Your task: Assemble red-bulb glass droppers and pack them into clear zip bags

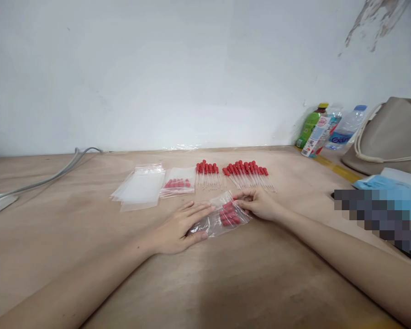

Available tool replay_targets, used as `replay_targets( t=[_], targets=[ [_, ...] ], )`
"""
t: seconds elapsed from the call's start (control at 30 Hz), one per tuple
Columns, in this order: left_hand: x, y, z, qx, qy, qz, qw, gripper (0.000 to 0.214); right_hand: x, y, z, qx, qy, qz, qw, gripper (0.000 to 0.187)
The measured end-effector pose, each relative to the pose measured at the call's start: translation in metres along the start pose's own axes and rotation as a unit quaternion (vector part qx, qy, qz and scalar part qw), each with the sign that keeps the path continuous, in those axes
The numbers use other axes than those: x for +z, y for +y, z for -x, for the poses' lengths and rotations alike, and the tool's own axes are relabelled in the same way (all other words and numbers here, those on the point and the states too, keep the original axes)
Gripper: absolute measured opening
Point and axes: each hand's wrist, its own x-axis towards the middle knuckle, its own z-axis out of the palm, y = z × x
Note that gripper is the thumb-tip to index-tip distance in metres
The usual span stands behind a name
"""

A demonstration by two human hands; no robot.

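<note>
A clear zip bag [212,225] lies on the table in front of me, with several red-bulbed droppers [230,214] inside near its right end. My left hand [183,226] rests on the bag's left part, fingers stretched out and thumb apart. At the right end, my right hand [256,204] pinches the bag's edge near the red bulbs. Beyond the bag, loose red-bulbed droppers lie in two groups, a smaller left group [207,168] and a larger right group [245,169], bulbs pointing away from me.
A filled bag [178,182] with red bulbs lies left of the droppers, beside a fanned stack of flat clear bags [142,187]. Grey cables [63,169] run at the far left. Bottles [311,125], a beige bag [387,132] and a blue face mask [383,183] are on the right.
</note>
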Motion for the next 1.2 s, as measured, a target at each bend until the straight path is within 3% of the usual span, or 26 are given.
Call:
replay_targets(
  t=[0.13, 0.2, 0.37, 0.53, 0.63, 0.73, 0.83, 0.9, 1.07, 1.2],
  targets=[
    [0.001, -0.001, 0.000, -0.003, 0.007, 0.000, 1.000, 0.055, 0.005, 0.005, -0.003, 0.002, 0.087, 0.022, 0.996, 0.029],
    [0.002, -0.001, 0.001, -0.007, 0.008, -0.001, 1.000, 0.056, 0.003, 0.009, -0.004, -0.011, 0.101, 0.039, 0.994, 0.027],
    [0.002, -0.001, 0.000, -0.011, 0.008, 0.003, 1.000, 0.056, -0.003, 0.015, -0.003, -0.063, 0.046, 0.073, 0.994, 0.021],
    [0.002, -0.001, 0.001, -0.017, 0.008, -0.006, 1.000, 0.057, -0.006, 0.003, 0.003, -0.123, -0.029, 0.157, 0.980, 0.017],
    [0.003, -0.002, 0.001, -0.014, 0.007, -0.009, 1.000, 0.056, -0.014, -0.004, 0.003, -0.088, -0.097, 0.146, 0.981, 0.020],
    [0.003, -0.003, 0.001, -0.010, 0.002, -0.010, 1.000, 0.053, -0.027, -0.009, -0.007, -0.047, -0.034, 0.170, 0.984, 0.018],
    [0.004, -0.004, 0.001, -0.003, 0.005, -0.003, 1.000, 0.052, -0.032, -0.014, -0.027, -0.069, 0.111, 0.295, 0.947, 0.009],
    [0.004, -0.005, 0.001, 0.003, 0.007, -0.002, 1.000, 0.052, -0.027, -0.019, -0.043, -0.086, 0.168, 0.369, 0.910, 0.007],
    [0.003, -0.005, 0.001, 0.003, -0.008, -0.015, 1.000, 0.053, 0.001, -0.026, -0.073, -0.026, 0.191, 0.534, 0.823, 0.018],
    [0.002, -0.004, 0.002, 0.002, -0.011, -0.016, 1.000, 0.053, 0.015, -0.028, -0.082, 0.008, 0.191, 0.546, 0.816, 0.022]
  ],
)
